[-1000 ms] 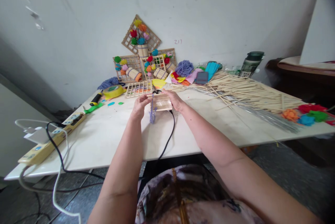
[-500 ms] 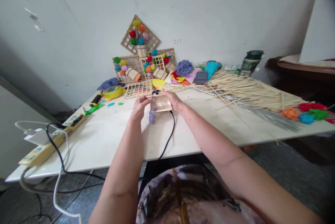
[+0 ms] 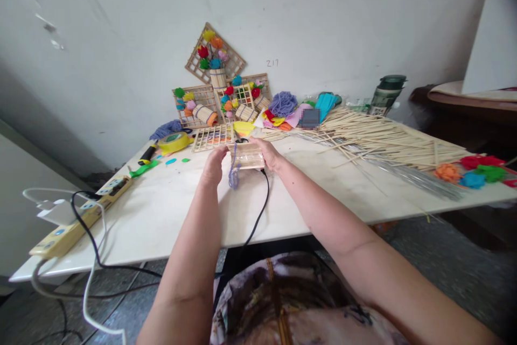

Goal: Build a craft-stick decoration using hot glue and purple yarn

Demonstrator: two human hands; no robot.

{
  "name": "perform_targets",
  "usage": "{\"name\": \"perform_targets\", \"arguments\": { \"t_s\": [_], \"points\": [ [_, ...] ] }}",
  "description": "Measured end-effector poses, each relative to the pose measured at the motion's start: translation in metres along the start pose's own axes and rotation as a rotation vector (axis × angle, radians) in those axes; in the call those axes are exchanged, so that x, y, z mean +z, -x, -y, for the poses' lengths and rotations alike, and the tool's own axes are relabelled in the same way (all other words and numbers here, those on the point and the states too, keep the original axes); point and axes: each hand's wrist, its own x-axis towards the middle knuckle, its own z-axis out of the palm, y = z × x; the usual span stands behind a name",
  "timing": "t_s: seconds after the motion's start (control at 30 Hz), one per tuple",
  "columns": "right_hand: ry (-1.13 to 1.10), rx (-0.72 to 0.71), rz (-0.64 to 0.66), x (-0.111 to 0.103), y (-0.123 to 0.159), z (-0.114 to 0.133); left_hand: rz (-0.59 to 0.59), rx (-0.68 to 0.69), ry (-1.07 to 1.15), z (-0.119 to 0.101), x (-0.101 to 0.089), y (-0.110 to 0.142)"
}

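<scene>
A small mat of short bamboo sticks [image 3: 249, 157] is held up between my hands over the middle of the table. My right hand [image 3: 266, 154] grips its right end, thumb along the top edge. At the left end, my left hand [image 3: 215, 165] has its fingers closed round the edge, fingertips partly hidden. Purple yarn [image 3: 233, 177] runs across the mat near its left side and hangs below in loose loops. Just behind the mat show black loops [image 3: 241, 141] like scissor handles. A black cable [image 3: 266, 194] passes beneath it.
Stick lattices with paper flowers [image 3: 216, 51] lean on the wall. Loose sticks [image 3: 375, 132] and wires [image 3: 420, 181] spread at the right. Yellow tape [image 3: 174, 142], a yellow-black tool [image 3: 147, 154] and a power strip [image 3: 83, 216] lie left. Purple yarn [image 3: 283, 104] and a bottle [image 3: 388, 96] stand behind.
My left fingers have shifted from a pinch at the mat's upper left corner to round its left edge. The mat has moved slightly left; my right hand keeps its grip.
</scene>
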Motion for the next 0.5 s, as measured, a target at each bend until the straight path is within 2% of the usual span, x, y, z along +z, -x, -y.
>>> {"name": "perform_targets", "arguments": {
  "t_s": [0.27, 0.5],
  "points": [
    [-0.029, 0.045, 0.041, 0.003, 0.007, 0.007, -0.065, -0.098, -0.121, 0.011, -0.006, -0.007],
    [0.029, 0.039, 0.107, -0.008, -0.003, 0.001, 0.045, -0.100, -0.130, 0.000, -0.001, 0.001]
  ]
}}
